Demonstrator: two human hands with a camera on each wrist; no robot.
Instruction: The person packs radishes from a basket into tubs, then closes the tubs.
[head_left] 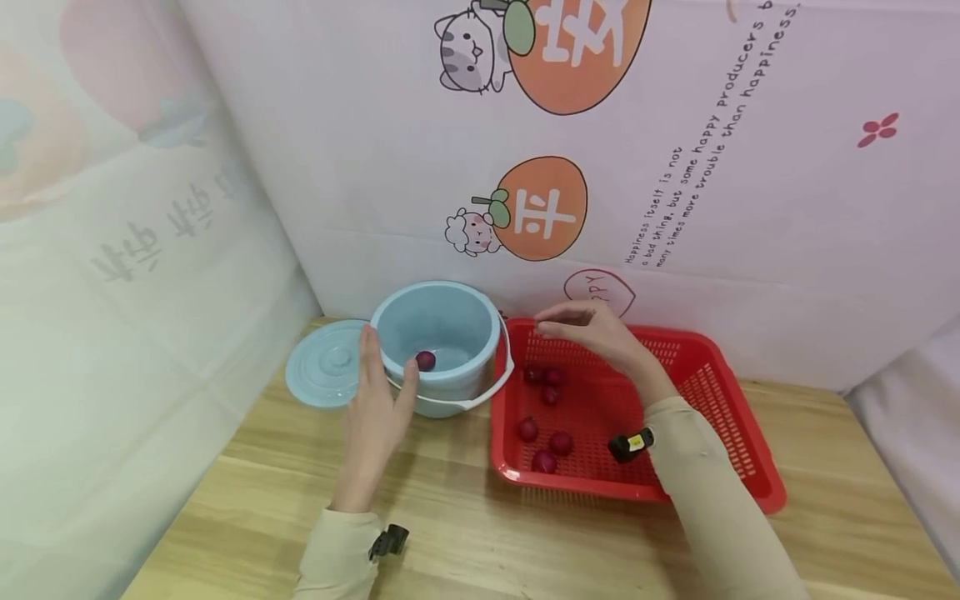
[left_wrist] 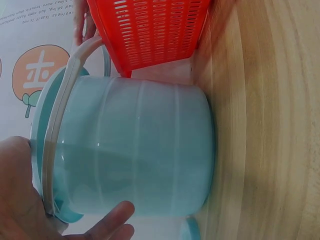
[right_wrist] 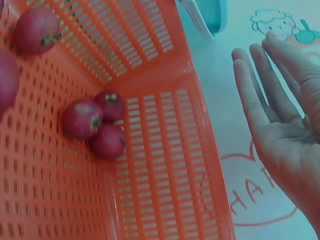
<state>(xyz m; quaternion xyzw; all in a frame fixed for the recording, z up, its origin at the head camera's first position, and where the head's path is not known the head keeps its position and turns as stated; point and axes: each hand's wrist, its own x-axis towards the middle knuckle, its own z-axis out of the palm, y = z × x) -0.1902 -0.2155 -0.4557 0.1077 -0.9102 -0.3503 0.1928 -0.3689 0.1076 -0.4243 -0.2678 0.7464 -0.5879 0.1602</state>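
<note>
A light blue bucket with a pale handle stands upright on the table, one round dark-red fruit inside it. My left hand is at the bucket's near left side, its straight fingers and thumb resting against the rim. To the right is a red perforated basket with several similar fruits on its floor; three of them lie clustered in a corner. Over the basket's far left edge hovers my right hand, fingers loosely bent and holding nothing.
The bucket's round blue lid lies left of it, by the table's left edge. A printed cloth rises directly behind bucket and basket, and another cloth hangs along the left. Wooden tabletop shows in front.
</note>
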